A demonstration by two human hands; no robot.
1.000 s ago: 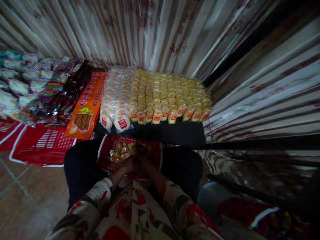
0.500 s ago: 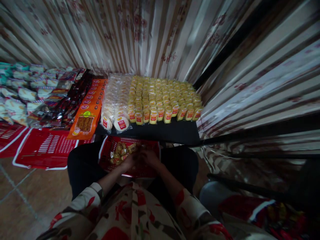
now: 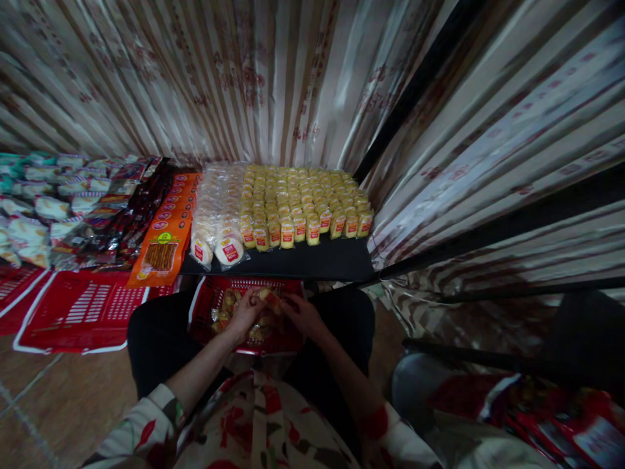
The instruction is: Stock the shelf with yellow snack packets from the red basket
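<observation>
My left hand [image 3: 247, 311] and my right hand [image 3: 301, 315] meet over a red plastic basket [image 3: 195, 319] between my knees. Between their fingertips is a small wrapped yellow cake [image 3: 269, 297] with some red on its wrapper. The fingers of both hands are closed on it, the left at its near end and the right at the other side. More wrapped cakes [image 3: 228, 303] lie loose inside the basket, partly covered by my hands. Beyond the basket, rows of the same yellow packs [image 3: 305, 202] stand upright on a black table [image 3: 336, 257].
Left of the yellow rows are clear-wrapped round white cakes [image 3: 228, 251], an orange snack bag [image 3: 163, 247], dark red packets [image 3: 129, 221] and white packets [image 3: 51, 208]. Another red basket [image 3: 83, 312] stands at left. Curtains [image 3: 273, 85] hang behind; a black pole [image 3: 415, 91] slants at right.
My hands have risen slightly and moved apart, and a wrapped cake now shows between them. The view has shifted, so the table sits a little lower and further left.
</observation>
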